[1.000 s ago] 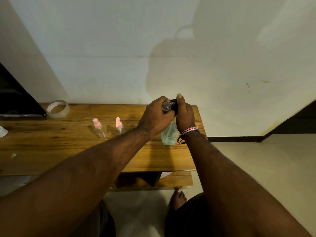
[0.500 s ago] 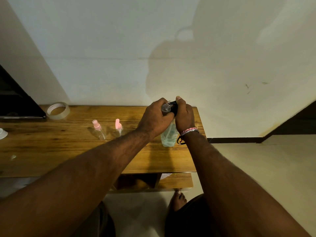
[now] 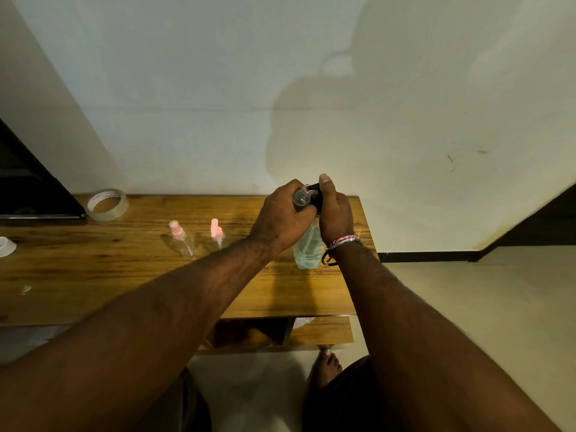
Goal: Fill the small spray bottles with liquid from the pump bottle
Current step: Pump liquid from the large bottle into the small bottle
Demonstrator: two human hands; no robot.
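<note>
A clear pump bottle (image 3: 307, 249) of pale liquid stands near the right end of the wooden table (image 3: 131, 275). My right hand (image 3: 335, 213) covers its black pump head, thumb stretched over the top. My left hand (image 3: 280, 215) grips a small clear uncapped spray bottle (image 3: 301, 196), its open neck held against the pump's nozzle. Left of my hands, a small clear spray bottle with a pink top (image 3: 180, 238) lies on the table. Beside it stands a pink spray cap (image 3: 216, 230) with its tube.
A roll of clear tape (image 3: 107, 204) sits at the table's back left, next to a dark flat object (image 3: 28, 188). A white piece (image 3: 6, 246) is at the left edge. The wall (image 3: 280, 88) rises just behind the table; a shelf (image 3: 321, 332) and my foot show below.
Both hands stay at the pump head with the small bottle at the nozzle; they shift only slightly. Nothing on the table has moved.
</note>
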